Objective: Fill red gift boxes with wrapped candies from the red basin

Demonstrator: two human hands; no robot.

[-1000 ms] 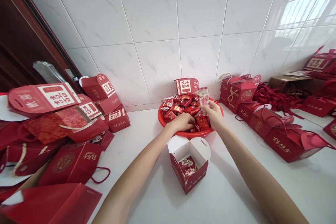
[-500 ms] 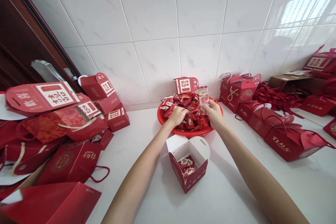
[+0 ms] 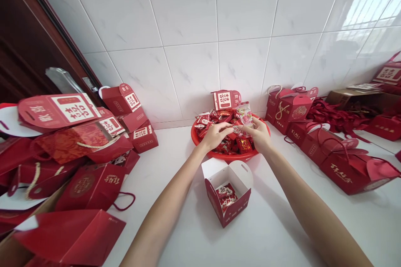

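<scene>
A red basin (image 3: pixel 232 157) full of red-wrapped sweets stands near the tiled wall. Over it, my right hand (image 3: pixel 259 134) grips a clear and pink packet (image 3: pixel 245 115) that stands up above the sweets. My left hand (image 3: pixel 217 134) is over the basin's left part, its fingers closed round a small wrapped sweet (image 3: pixel 235 129) between the two hands. In front of the basin sits an open red box (image 3: pixel 228 202) with white inside flaps; a few red and white packets (image 3: pixel 227 196) lie in it.
Red gift boxes and bags (image 3: pixel 90 183) are piled on the left. More red boxes (image 3: pixel 341 162) line the right side, with a heap of red ribbon (image 3: pixel 332 112) behind them. A red box (image 3: pixel 226 99) rests behind the basin.
My left hand has lifted from among the sweets and moved right, toward my right hand. The right hand still has the clear packet. The whole view has shifted slightly.
</scene>
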